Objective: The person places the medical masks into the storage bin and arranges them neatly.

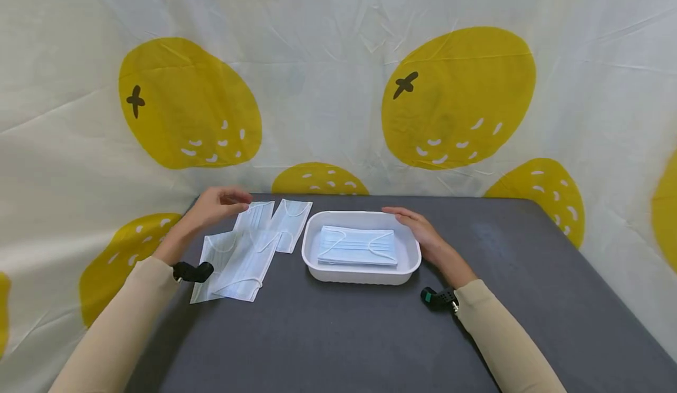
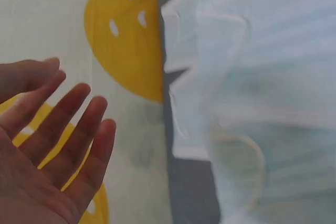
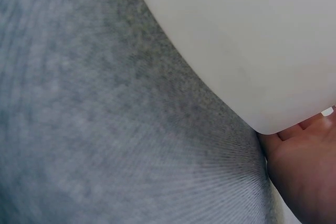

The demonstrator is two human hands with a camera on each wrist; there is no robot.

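Light blue face masks with white ear loops lie on the dark grey table, left of a white plastic tray. The front face mask (image 1: 245,269) overlaps its neighbours, and another face mask (image 1: 290,225) lies nearest the tray. Over the far end of these masks hovers my left hand (image 1: 219,204), fingers slightly bent and holding nothing; the left wrist view shows its spread fingers (image 2: 79,124) apart from the masks. Inside the tray (image 1: 359,274) is a small stack of face masks (image 1: 357,252). My right hand (image 1: 423,234) rests against the tray's right side, fingers extended along its far corner.
A white cloth (image 1: 322,87) with large yellow fruit prints hangs behind the table (image 1: 328,340) and at its sides. The tray stands near the table's back edge. A black band with a small device (image 1: 193,272) is on each wrist.
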